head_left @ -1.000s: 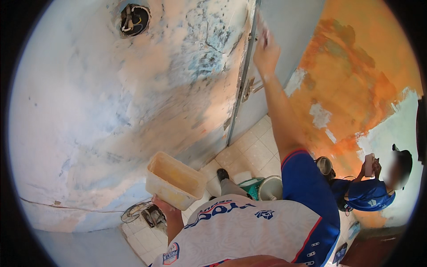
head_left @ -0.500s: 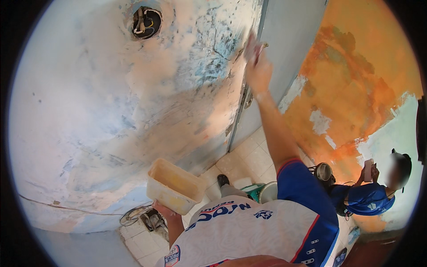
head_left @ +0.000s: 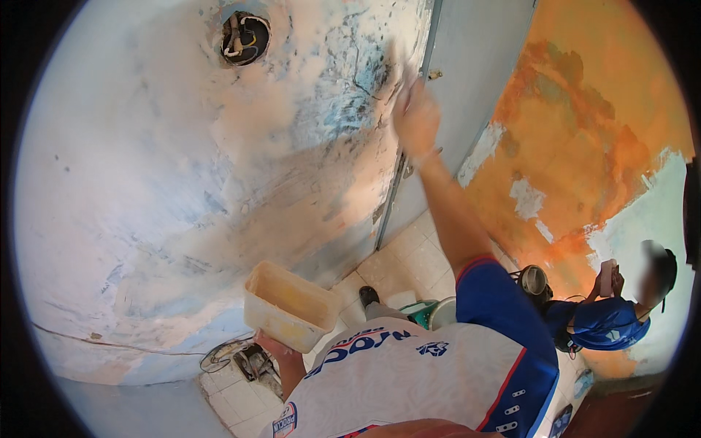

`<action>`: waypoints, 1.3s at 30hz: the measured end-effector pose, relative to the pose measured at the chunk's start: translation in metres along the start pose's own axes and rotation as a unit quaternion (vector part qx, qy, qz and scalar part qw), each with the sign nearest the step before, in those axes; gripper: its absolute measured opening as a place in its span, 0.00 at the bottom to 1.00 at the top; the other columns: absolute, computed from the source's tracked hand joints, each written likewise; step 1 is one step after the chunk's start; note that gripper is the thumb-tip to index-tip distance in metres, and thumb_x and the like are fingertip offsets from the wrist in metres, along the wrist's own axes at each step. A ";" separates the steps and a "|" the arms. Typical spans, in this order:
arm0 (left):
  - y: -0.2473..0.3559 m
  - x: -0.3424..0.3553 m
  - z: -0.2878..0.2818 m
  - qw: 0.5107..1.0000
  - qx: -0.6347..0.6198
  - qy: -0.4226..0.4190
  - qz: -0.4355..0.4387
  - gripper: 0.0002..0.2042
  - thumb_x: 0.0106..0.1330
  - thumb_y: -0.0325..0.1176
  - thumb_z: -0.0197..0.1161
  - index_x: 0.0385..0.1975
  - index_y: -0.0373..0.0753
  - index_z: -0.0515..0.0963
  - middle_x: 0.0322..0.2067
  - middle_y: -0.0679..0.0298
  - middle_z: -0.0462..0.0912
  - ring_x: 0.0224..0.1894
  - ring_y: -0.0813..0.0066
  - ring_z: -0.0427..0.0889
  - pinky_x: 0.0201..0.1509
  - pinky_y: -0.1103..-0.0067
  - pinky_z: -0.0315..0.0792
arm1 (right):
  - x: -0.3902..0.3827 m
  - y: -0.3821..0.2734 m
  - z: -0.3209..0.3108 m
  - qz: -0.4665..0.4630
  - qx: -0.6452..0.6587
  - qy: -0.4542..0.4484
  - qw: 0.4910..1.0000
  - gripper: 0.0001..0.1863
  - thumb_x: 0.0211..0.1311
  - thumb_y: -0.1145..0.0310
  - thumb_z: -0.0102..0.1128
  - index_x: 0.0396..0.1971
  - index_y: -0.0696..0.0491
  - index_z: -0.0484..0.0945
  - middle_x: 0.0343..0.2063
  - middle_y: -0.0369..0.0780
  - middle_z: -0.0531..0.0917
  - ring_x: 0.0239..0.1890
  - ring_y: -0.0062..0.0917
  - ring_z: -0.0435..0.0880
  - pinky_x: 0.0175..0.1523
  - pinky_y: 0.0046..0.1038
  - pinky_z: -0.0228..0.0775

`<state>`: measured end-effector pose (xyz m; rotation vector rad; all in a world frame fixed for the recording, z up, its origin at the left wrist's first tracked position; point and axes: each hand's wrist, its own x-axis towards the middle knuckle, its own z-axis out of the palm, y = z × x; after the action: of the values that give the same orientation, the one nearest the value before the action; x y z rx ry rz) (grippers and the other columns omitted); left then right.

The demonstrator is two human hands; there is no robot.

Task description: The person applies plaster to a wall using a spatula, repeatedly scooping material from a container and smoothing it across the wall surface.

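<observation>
Your right hand (head_left: 416,117) is raised against the patchy blue-and-cream plastered wall (head_left: 182,182), close to the grey metal door frame (head_left: 409,168), and it is motion-blurred; it seems curled around a small flat tool, but the blur hides whether the fingers truly clamp anything, so I cannot tell. Your left hand (head_left: 274,349) grips the rectangular cream plastic tub (head_left: 288,306) from underneath, holding it at waist height with its open top tilted toward the wall. To work this patch well, press evenly and draw your strokes away from the frame edge so filler does not build up on the metal, and overlap each pass with the smoother cream area on its left. Keep the tub level and near the wall so drips fall inside it. Steer clear of the round open electrical box with exposed wires (head_left: 244,38) above. Another person in a blue shirt (head_left: 606,321) crouches by the orange wall (head_left: 577,139), well apart from you.
</observation>
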<state>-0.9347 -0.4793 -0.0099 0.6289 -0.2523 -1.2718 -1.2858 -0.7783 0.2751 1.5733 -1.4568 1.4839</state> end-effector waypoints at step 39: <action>-0.008 -0.007 0.024 0.999 -0.032 0.022 -0.009 0.28 0.72 0.50 0.41 0.63 0.37 0.68 0.57 0.55 0.77 0.59 0.57 0.78 0.60 0.64 0.76 | -0.104 -0.022 0.058 -0.056 0.040 0.013 0.998 0.10 0.56 0.72 0.60 0.38 0.56 0.81 0.33 0.50 0.82 0.38 0.49 0.82 0.42 0.45 0.77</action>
<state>-0.9555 -0.4815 0.0061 0.6043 -0.1688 -1.2772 -1.2264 -0.7888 0.1705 1.6491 -1.2873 1.5091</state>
